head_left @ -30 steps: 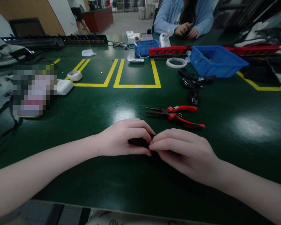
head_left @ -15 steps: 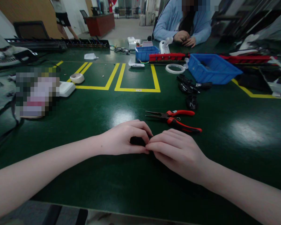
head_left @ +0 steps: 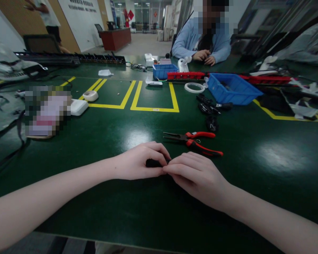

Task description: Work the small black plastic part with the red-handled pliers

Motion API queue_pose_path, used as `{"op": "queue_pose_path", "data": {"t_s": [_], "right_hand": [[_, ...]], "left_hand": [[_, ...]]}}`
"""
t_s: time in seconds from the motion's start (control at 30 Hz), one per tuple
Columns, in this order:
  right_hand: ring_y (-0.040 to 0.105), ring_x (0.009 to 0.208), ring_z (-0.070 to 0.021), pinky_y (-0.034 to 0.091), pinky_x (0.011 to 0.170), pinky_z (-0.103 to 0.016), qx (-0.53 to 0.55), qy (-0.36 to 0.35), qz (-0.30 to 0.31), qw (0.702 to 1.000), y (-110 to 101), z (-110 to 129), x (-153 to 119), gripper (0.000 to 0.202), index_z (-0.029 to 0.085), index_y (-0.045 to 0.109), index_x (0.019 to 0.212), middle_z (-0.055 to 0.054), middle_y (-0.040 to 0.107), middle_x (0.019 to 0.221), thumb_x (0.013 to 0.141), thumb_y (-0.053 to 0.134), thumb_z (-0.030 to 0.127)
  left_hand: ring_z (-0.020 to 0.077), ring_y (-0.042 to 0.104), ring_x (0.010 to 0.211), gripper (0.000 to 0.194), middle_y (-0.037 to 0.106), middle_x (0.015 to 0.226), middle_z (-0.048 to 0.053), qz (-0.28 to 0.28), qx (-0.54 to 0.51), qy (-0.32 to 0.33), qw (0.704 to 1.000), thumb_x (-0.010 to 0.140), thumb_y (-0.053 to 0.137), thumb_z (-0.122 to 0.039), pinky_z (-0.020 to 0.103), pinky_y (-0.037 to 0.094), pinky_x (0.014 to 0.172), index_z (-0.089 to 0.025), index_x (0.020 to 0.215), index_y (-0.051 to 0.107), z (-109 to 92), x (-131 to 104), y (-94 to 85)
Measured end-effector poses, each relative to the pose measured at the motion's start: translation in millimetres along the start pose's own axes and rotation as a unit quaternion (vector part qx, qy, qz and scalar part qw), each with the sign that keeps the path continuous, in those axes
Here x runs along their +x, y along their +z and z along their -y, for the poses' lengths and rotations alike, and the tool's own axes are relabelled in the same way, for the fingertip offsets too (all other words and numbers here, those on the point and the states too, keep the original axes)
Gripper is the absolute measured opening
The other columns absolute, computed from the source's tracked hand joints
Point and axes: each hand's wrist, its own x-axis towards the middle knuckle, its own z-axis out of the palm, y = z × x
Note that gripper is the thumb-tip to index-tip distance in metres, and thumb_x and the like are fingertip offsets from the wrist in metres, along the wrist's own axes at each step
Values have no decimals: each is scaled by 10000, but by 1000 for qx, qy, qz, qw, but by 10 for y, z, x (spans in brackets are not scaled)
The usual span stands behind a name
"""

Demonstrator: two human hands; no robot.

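Note:
Both hands meet at their fingertips just above the green table (head_left: 108, 208), near its front edge. My left hand (head_left: 141, 160) is closed in a pinch, its thumb and curled fingers forming a loop. Something dark shows inside that loop, either a small black part or shadow; I cannot tell which. Against those fingertips presses my right hand (head_left: 197, 174), also closed, its fingers together and its thumb mostly hidden. Whatever the fingertips hold is too small or covered to make out. Just beyond the hands lie long-nose pliers (head_left: 192, 141) with red and black handles, jaws slightly apart and pointing left.
Black parts (head_left: 210, 109) lie behind the pliers, near a blue bin (head_left: 231, 91) and a white ring (head_left: 194, 87). Left are a phone (head_left: 46, 116), a white box (head_left: 78, 107) and a tape roll (head_left: 90, 95). Across the table sits a person (head_left: 185, 40) in a blue sleeve.
The camera view has tilted up slightly, so the table things appear lower. My hands stay pressed together in nearly the same pose. The person standing at the back left has shifted left.

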Motion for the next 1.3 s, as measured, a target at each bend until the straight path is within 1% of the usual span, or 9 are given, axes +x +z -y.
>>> {"op": "queue_pose_path", "data": {"t_s": [0.27,0.4,0.53,0.7,0.97,1.1,1.3], "right_hand": [[654,784,-146,501,669,-281,-8,1,-6,1000,0,0,3,164,172,656,1018,-42,715,898,920,539,113],[644,785,-150,493,672,-288,-5,-8,3,1000,-2,8,3,162,164,649,1021,-44,711,894,917,542,102],[638,787,-151,485,680,-300,-10,-18,16,1000,-14,21,-5,166,163,643,1029,-43,716,915,913,548,94],[635,775,-145,471,663,-293,-16,-28,13,999,-11,17,-15,149,155,636,1035,-47,719,914,921,552,107],[632,764,-136,461,654,-288,-42,-37,4,998,4,19,-22,148,163,633,1023,-41,722,906,927,538,102],[635,763,-139,466,654,-288,-52,-41,0,998,-8,24,-19,148,158,628,1018,-45,719,900,924,532,97],[636,756,-139,483,662,-285,-66,-50,25,996,-48,46,5,166,158,634,1008,-53,710,877,949,483,118]], "left_hand": [[184,616,1010,89,647,1080,66,-6,8,5,1000,897,633,-183,327,496,895,-164,933,712,-8,-7,12],[193,618,1026,65,638,1093,69,-14,18,10,1000,886,642,-184,325,501,901,-164,883,704,-13,-16,32],[193,625,1027,59,637,1101,69,-24,43,34,998,881,663,-211,319,506,888,-164,865,694,5,-39,50],[214,626,1050,114,644,1135,75,-18,83,52,995,862,705,-269,351,496,900,-179,932,705,18,-63,42],[192,630,1043,55,647,1127,60,-20,53,26,998,868,690,-210,334,500,907,-173,903,711,14,-50,44],[191,633,1037,48,650,1120,60,-22,48,26,998,866,690,-200,335,497,907,-173,897,715,10,-47,48],[202,635,1038,68,652,1120,68,-20,56,29,998,857,696,-190,344,490,901,-164,915,718,1,-46,37]]}}
